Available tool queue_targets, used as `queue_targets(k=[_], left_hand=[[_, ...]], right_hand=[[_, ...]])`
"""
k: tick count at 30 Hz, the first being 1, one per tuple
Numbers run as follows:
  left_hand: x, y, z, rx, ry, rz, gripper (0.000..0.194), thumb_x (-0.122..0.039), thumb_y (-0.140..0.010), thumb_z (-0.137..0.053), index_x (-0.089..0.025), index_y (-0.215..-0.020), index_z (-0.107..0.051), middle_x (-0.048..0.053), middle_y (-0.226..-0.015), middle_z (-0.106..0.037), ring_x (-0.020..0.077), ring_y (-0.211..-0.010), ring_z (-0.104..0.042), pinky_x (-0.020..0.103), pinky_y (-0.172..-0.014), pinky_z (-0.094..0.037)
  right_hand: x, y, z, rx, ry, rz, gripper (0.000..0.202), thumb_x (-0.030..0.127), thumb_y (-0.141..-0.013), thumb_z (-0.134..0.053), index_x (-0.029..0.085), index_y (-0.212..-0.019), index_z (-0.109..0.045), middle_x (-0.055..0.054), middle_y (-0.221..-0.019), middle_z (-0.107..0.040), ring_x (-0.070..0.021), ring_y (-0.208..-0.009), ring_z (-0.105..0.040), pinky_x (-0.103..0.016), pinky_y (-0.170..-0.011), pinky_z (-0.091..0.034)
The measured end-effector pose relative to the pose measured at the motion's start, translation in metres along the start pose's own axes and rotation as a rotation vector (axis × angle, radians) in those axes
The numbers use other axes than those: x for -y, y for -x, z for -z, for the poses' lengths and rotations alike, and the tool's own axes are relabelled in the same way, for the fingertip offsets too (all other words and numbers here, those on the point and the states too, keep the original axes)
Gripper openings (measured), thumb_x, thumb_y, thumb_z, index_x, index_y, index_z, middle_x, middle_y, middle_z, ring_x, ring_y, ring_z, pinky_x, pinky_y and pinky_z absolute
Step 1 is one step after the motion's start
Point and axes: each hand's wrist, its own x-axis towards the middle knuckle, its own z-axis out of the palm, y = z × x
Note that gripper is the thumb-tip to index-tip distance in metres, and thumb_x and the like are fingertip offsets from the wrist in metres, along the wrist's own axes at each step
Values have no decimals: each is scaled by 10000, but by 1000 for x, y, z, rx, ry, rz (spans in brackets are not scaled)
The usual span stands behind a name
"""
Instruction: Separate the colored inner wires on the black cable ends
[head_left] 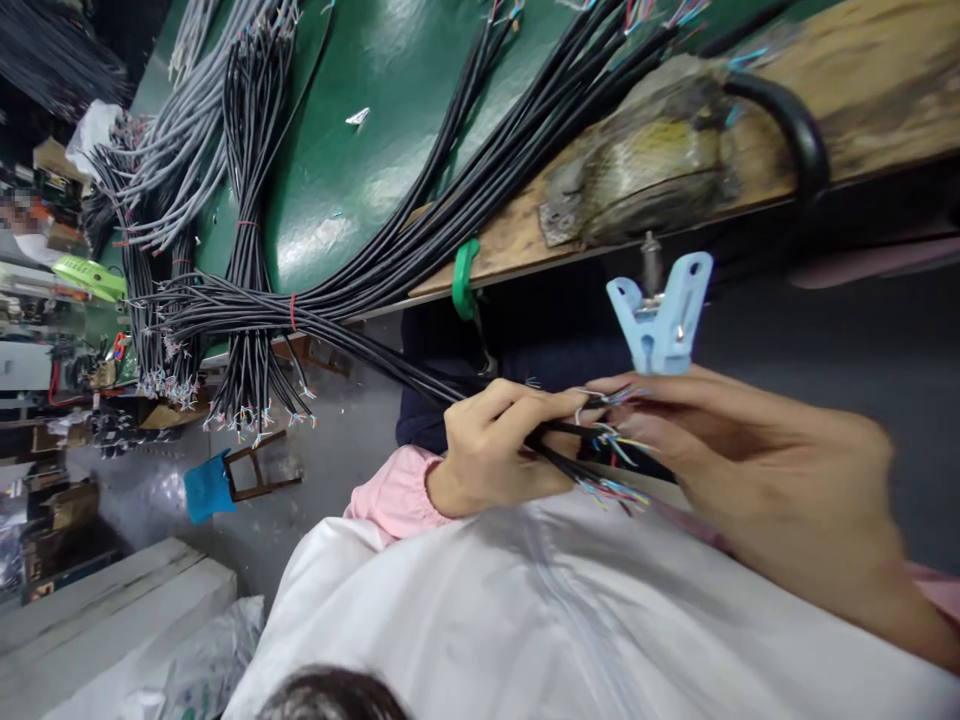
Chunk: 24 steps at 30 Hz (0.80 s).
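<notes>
My left hand [506,445] is closed around several black cables [420,375] close to their stripped ends. Coloured inner wires [611,490] fan out past its fingers, above my lap. Facing it, my right hand [765,460] pinches the thin coloured wires of one cable end between thumb and fingers. Just above the right fingertips is a light blue clothespin [664,315], fixed beneath the bench edge. From the left hand the cables run back toward a large black cable bundle [352,285] tied with a red band.
A green table [390,110] carries more black bundles and grey cables [184,130]. On its wooden edge [517,235] sit a tape-wrapped tool [652,160] and a green clip [465,280]. A small stool with a blue cover [210,487] stands on the floor at left.
</notes>
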Motion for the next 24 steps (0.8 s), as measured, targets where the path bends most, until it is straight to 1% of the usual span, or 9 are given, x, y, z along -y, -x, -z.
queue_targets(k=[3, 7, 10, 12, 14, 16, 19, 22, 24], left_hand=[[-3, -2, -3, -28, 27, 38, 108, -181, -898, -587, -148, -878, -688, -10, -699, -685, 60, -564, -621, 146, -543, -545], [-5, -1, -5, -27, 37, 76, 58, -137, -839, -632, -154, -852, -687, -25, -673, -653, 59, -539, -583, 158, -522, -514], [-5, 0, -4, -31, 32, 89, 84, -137, -842, -619, -150, -863, -699, -27, -672, -640, 52, -541, -563, 150, -507, -486], [-5, 1, -3, -42, 25, 92, 107, -162, -873, -599, -149, -866, -705, -30, -661, -629, 46, -531, -544, 146, -492, -467], [-5, 0, -3, -56, 17, 101, 111, -190, -897, -607, -153, -860, -705, -33, -656, -639, 44, -525, -542, 147, -484, -462], [-6, -2, -3, -80, 17, 111, 102, -191, -910, -628, -157, -846, -699, -34, -659, -665, 41, -522, -550, 144, -489, -468], [-6, -5, -4, -114, 22, 112, 119, -185, -923, -662, -153, -810, -682, -41, -645, -672, 27, -505, -542, 125, -489, -461], [-5, -6, -5, -99, 29, 95, 166, -219, -943, -656, -146, -794, -673, -41, -623, -653, 27, -498, -539, 120, -485, -458], [-4, -5, -4, -75, 37, 93, 159, -224, -938, -654, -145, -802, -674, -33, -631, -661, 38, -507, -553, 131, -491, -473]], right_hand=[[0, 1, 3, 9, -5, -33, 269, 581, -879, -724, 324, -830, -784, -44, -821, -774, -183, -690, -738, -286, -556, -606], [-1, 1, 2, -49, 183, 173, 78, 326, -905, -729, 300, -833, -744, -15, -810, -769, -156, -651, -713, -269, -569, -586], [-1, 0, -1, -105, 355, 345, 138, 221, -935, -650, 280, -816, -686, 5, -740, -742, -135, -614, -694, -244, -546, -547], [-3, -1, -2, -101, 390, 389, 152, 208, -936, -625, 276, -806, -661, 7, -715, -731, -136, -599, -687, -244, -522, -526], [-7, 0, -2, -113, 357, 341, 141, 225, -920, -630, 278, -792, -655, 2, -703, -722, -141, -576, -673, -257, -508, -516], [-10, 2, 1, -161, 300, 198, 125, 267, -904, -650, 283, -781, -670, -11, -705, -719, -152, -572, -666, -274, -506, -516], [-9, 5, 2, -229, 204, -42, 152, 407, -893, -706, 291, -795, -710, -34, -753, -737, -178, -639, -699, -311, -569, -559], [-2, 5, -1, -135, 106, -144, 309, 604, -840, -742, 296, -818, -746, -50, -834, -762, -200, -716, -724, -350, -628, -590], [1, 5, -5, -73, 70, -164, 367, 654, -825, -735, 288, -801, -747, -51, -829, -756, -201, -709, -717, -359, -622, -587]])
